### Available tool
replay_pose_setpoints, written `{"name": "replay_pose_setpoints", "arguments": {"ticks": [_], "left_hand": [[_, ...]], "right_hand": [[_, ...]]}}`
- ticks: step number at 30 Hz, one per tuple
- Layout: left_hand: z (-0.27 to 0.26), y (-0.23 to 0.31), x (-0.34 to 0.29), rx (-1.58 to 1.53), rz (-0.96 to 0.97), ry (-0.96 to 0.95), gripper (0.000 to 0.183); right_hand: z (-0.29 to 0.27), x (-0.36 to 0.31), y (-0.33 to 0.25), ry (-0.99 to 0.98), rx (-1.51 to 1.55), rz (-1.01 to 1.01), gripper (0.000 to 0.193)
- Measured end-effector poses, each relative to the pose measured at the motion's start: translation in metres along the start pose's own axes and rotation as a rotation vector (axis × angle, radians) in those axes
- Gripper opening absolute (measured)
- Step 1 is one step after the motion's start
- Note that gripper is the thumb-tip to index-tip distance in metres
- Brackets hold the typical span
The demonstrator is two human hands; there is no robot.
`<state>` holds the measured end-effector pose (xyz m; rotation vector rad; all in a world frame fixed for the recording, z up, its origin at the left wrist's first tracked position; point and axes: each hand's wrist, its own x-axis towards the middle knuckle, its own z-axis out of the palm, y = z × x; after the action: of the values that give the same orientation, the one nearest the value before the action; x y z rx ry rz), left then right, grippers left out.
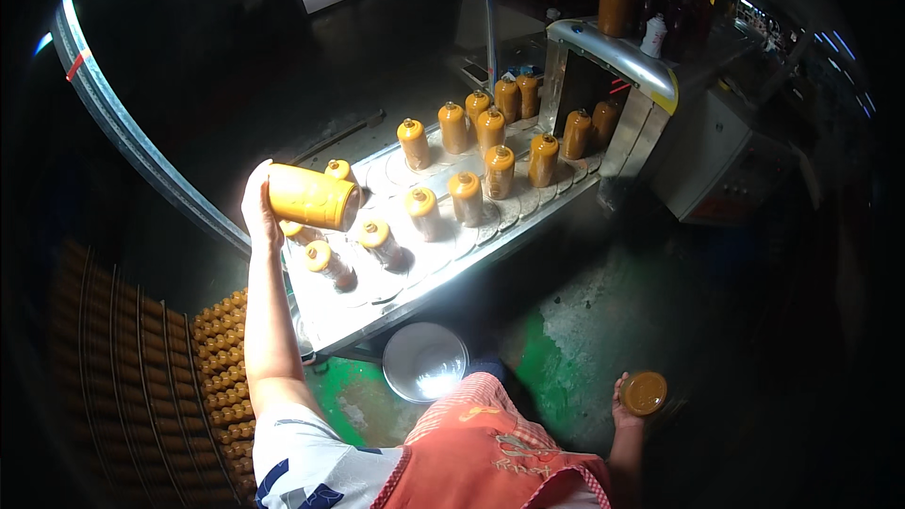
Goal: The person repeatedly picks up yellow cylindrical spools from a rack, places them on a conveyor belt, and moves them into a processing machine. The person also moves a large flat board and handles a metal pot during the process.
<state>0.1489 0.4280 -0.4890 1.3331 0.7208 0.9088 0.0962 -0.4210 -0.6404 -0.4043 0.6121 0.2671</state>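
My left hand [259, 207] is closed around an orange-yellow bottle [306, 196], held sideways above the near left end of a conveyor [438, 259]. The base of that bottle points right. Out at the lower right, my right hand [623, 407] grips a brown-orange bottle [645, 393], seen nearly end-on. Its fingers are partly hidden by the bottle. Several similar bottles stand upright on the belt, such as one bottle [328, 262] at the near end and another bottle [500, 172] farther along. Bright light washes out the belt under my left hand.
A metal tunnel hood [613, 55] spans the conveyor's far end, with a large amber bottle [616, 5] and a white bottle [652, 36] on top. A round pale bucket [413, 358] stands on the floor below the belt. Rows of bottles [226, 368] are stacked at the left.
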Motion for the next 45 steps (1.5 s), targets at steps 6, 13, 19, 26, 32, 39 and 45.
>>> {"name": "replay_pose_setpoints", "arguments": {"ticks": [6, 13, 19, 26, 32, 39, 45], "left_hand": [[0.093, -0.148, 0.14, 0.761, 0.272, -0.019, 0.041], [0.13, -0.284, 0.181, 1.132, -0.027, 0.04, 0.042], [0.12, -0.332, 0.198, 1.224, -0.076, 0.089, 0.04], [0.223, -0.255, 0.191, 0.818, 0.397, -0.131, 0.041], [0.391, -0.287, 0.208, 0.476, 0.244, -0.496, 0.042], [0.5, -0.392, 0.25, 0.872, -0.033, -0.717, 0.043], [0.49, -0.408, 0.264, 1.054, -0.014, -0.66, 0.032]], "right_hand": [[0.106, 0.073, 0.006, -0.026, -0.062, -0.036, 0.07], [0.154, 0.115, 0.002, -0.028, -0.281, -0.295, 0.071], [0.198, 0.144, 0.025, 0.191, -0.375, -0.446, 0.063], [0.232, 0.214, 0.031, 0.182, -0.403, -0.501, 0.056], [0.271, 0.237, 0.052, 0.141, -0.36, -0.561, 0.045], [0.248, 0.157, 0.053, 0.39, -0.385, -0.658, 0.057], [0.275, 0.106, 0.067, 0.706, -0.165, -0.762, 0.058]]}}
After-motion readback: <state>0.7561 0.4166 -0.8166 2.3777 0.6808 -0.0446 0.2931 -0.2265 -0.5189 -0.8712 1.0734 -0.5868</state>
